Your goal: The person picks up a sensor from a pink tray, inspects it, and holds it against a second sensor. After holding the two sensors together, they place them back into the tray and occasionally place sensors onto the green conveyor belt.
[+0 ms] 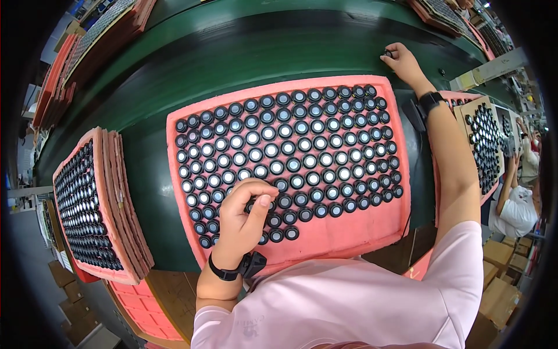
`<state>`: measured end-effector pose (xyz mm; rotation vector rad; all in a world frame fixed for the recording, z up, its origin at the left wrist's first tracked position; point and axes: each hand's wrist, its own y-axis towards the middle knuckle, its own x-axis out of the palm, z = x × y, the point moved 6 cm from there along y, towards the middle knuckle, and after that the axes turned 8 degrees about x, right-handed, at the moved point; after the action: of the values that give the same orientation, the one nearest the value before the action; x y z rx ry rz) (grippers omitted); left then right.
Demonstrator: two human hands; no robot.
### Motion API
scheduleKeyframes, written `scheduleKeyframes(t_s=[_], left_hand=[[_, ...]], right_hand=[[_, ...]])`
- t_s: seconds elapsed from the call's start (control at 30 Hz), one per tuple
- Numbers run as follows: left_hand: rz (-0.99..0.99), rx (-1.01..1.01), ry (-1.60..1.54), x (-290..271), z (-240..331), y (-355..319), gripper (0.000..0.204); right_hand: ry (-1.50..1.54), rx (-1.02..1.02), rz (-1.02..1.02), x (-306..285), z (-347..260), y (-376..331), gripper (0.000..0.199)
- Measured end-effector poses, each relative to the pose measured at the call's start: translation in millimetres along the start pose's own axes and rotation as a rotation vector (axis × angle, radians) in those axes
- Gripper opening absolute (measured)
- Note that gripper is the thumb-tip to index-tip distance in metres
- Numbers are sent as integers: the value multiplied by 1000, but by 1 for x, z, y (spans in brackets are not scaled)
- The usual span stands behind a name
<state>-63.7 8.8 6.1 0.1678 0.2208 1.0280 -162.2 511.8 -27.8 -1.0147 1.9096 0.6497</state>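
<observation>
A pink foam tray lies before me on the green surface, filled with rows of round black parts with pale, shiny centres. Its near right portion shows bare foam. My left hand is over the near left part of the tray, thumb and curled fingers closed close together; whatever may be between them is hidden. Beyond the tray's far right corner, my right hand is raised over the green surface. Its thumb and fingers pinch a small round black part, whose details are too small to make out.
Stacked pink trays stand on the left, topped with similar parts. At the right, a tan board carries more parts, and another person works beyond. A green belt-like surface runs across the far side. Cardboard boxes sit lower right.
</observation>
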Motion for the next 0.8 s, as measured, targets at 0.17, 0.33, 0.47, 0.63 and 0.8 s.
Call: scheduleKeyframes(t_s=[0.17,0.33,0.47,0.63,0.8], left_hand=[[-3,34,-18,-2,7,-6,10],[-56,145,42,2,19,-8,9],[-21,147,-5,3,19,-11,10],[46,146,-52,0,22,-15,9],[19,207,-8,2,25,-18,16]], right_hand=[[721,-37,-342,-1,-94,-112,34],[740,62,-715,6,-164,-256,33],[991,-140,-729,29,-191,-312,34],[1006,-325,-639,41,-212,-330,31],[857,-526,-445,40,-212,-331,30]])
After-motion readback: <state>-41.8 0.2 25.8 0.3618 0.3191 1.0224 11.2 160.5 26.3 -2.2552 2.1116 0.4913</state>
